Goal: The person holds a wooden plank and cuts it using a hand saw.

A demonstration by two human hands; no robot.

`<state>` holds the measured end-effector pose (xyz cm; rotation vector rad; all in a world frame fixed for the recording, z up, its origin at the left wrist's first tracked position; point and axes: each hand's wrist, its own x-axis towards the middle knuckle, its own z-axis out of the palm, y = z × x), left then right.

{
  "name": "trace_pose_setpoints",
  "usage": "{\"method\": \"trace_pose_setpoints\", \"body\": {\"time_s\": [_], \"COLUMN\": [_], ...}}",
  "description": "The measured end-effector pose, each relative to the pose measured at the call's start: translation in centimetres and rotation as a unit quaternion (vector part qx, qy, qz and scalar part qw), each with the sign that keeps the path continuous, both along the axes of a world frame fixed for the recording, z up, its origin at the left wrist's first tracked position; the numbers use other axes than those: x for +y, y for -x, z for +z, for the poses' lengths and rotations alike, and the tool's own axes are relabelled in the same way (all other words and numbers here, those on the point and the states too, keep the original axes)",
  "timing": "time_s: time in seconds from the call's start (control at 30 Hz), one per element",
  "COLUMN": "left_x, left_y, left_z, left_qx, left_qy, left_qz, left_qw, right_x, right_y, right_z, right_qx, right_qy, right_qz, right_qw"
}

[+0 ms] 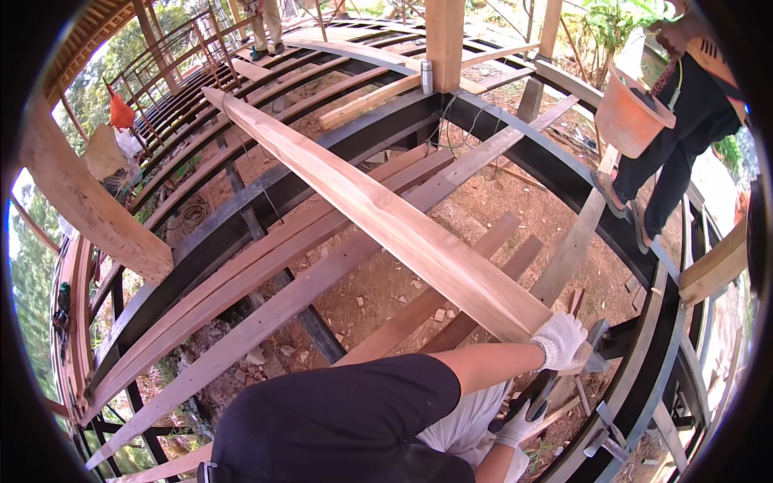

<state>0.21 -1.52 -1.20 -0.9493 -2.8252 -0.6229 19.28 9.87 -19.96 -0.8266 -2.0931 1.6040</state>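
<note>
My left hand, in a white glove, grips the near end of a long pale wooden plank. The plank runs diagonally across the dark floor frame toward the upper left, above several reddish planks. My right hand, gloved, is lower down beside my light trousers, closed around something dark that I cannot make out. A metal tool, possibly a hammer, lies on the curved beam at right.
A co-worker with an orange bucket stands on the right beam; another person stands far back. Wooden posts, a steel flask, cables and open gaps over dirt surround me.
</note>
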Motion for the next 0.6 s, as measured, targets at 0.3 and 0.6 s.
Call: {"method": "trace_pose_setpoints", "body": {"time_s": [0.3, 0.6], "left_x": [1.3, 1.3], "left_y": [0.0, -0.1], "left_z": [-0.3, -0.9], "left_qx": [0.012, 0.037], "left_qy": [-0.003, 0.011], "left_qz": [-0.005, -0.003], "left_qw": [1.000, 0.999], "right_x": [0.9, -0.2], "right_y": [0.1, 0.2], "right_z": [0.9, 2.8], "right_qx": [-0.012, 0.005], "right_qy": [-0.037, 0.053], "right_qz": [0.011, 0.033], "right_qw": [0.999, 0.998]}}
